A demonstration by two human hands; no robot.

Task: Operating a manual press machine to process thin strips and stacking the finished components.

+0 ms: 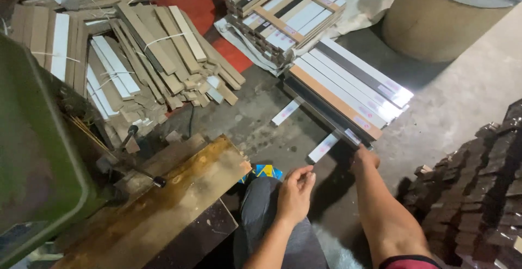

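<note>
Strips of flat moulding [340, 97] lie in a low stack on the concrete floor [462, 106], ahead and slightly right of the person. Long axes run from near-right up to far-left on the diagonal, near ends pointing at the right hand [363, 157].

Nearest: knee in grey trousers [261, 203] at bottom centre. Left hand [296, 190] hovers just above it, fingers loosely together and part curled, thumb close in, holding nothing that shows. Well short of the stack.

Right hand reaches farther, at the near corner of the stack, touching or almost touching the end of a dark strip [348, 134]. Fingers are bunched and turned away from the camera; cannot tell whether they pinch the strip or only rest on it. Right hand is clearly the nearer one. One loose white strip [323, 148] lies on the floor just left of it, another [286, 112] farther left, both roughly crossways to the stack.

Left of the knee: a worn wooden bench top [163, 203] with a green machine body [38, 155] beside it, cut off by the frame edge.

Farther: second stack of light strips on cloth [285, 13], and a heap of tied offcut bundles [141, 57] far left. Dark stacked blocks [478, 182] at right, cut off. Round drum [446, 19] far right, top out of frame.

Hidden: right fingertips, lower layers of the stack.
</note>
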